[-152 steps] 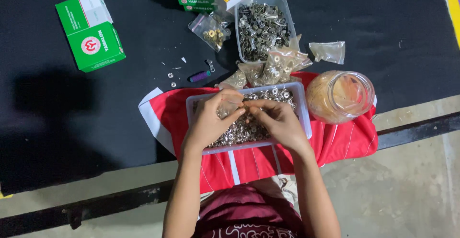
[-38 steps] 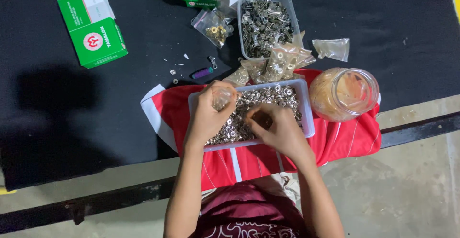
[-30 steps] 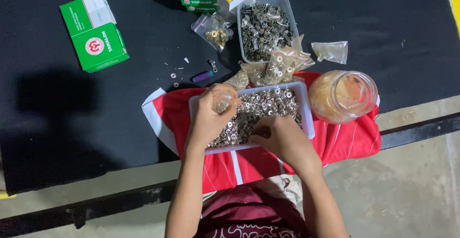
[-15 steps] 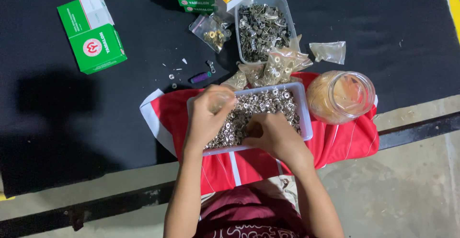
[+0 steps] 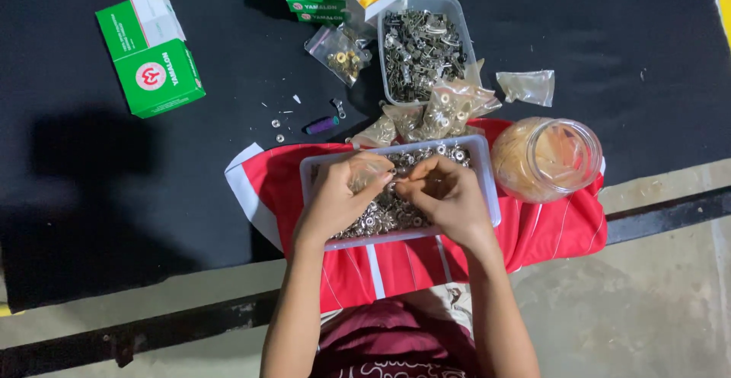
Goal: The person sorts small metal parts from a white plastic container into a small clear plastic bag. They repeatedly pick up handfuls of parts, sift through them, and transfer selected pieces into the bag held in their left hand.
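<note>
Head view | left hand (image 5: pixel 335 199) fingers pinch small clear bag (image 5: pixel 368 171) | right hand (image 5: pixel 445 195) fingers bunched, contents hidden

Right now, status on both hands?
Left hand holds small clear plastic bag. Right hand pinching at its mouth. Both over clear rectangular tray of metal fasteners.

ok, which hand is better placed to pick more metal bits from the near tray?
Right, probably. The right hand hangs over the tray of metal bits with fingertips free, it seems. The left hand already holds a small clear bag at its fingertips.
</note>
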